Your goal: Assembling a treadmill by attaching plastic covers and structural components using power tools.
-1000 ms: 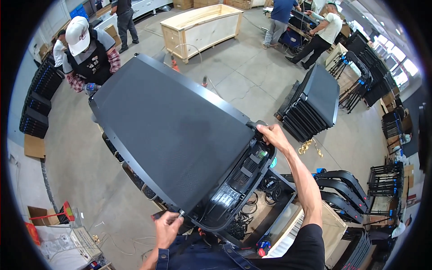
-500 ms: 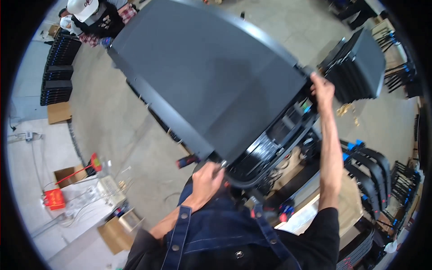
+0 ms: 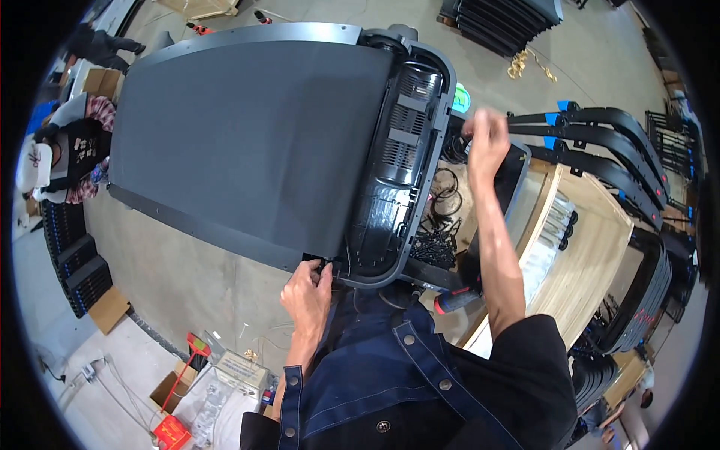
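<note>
A treadmill deck with a dark belt lies across the view in front of me. At its right end the motor bay is uncovered, with black inner parts showing. My left hand is at the near corner of the deck, by the end of the belt's roller. Its thumb and fingers are pinched together there, on something I cannot make out. My right hand is raised off the deck, beyond the right end of the frame. Its fingers look curled but are blurred by motion.
Black cables lie in a bin right of the motor bay. A power tool with a red-and-black handle is near my waist. A wooden crate and curved black uprights stand at the right. A co-worker is at the far left end.
My right hand has left the roller's far corner and moved out to the right of the deck. The left hand stays at the near corner. The whole view has turned rightward.
</note>
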Motion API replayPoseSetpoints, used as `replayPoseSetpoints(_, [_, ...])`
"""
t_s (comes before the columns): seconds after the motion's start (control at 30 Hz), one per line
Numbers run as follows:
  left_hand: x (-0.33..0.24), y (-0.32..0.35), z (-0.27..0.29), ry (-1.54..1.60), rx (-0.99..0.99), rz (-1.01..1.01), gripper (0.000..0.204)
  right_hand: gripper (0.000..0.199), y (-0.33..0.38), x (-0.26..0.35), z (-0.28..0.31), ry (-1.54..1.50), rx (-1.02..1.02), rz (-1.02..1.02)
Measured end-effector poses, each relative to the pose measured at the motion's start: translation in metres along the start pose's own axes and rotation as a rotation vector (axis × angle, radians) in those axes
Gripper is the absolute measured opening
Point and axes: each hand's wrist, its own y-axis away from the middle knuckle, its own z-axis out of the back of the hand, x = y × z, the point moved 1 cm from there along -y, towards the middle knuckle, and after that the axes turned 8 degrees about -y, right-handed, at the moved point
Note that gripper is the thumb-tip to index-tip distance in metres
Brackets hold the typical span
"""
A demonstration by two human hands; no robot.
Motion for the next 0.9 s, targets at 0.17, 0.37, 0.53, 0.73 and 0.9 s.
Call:
replayPoseSetpoints(0.17, [-0.008,-0.009,0.0,-0.023,0.034,-0.056,0.019,0.016,0.18,-0.186,0.126,0.992,0.6,-0.249])
replayPoseSetpoints(0.37, [-0.002,-0.006,0.007,0.085,0.191,-0.003,0.027,0.013,0.232,-0.207,0.123,1.27,0.805,-0.517])
replayPoseSetpoints(0.53, [0.004,-0.012,0.012,0.08,0.255,-0.103,0.031,0.019,0.225,-0.203,0.136,1.255,0.827,-0.326])
replayPoseSetpoints(0.73, [0.039,-0.02,0.024,0.33,0.342,-0.186,0.023,0.014,0.197,-0.103,0.125,0.627,0.137,-0.649])
replayPoseSetpoints(0.9, [0.037,-0.062,0.056,0.189,0.198,-0.923,0.021,0.016,0.23,0.073,0.066,-0.02,0.091,-0.63])
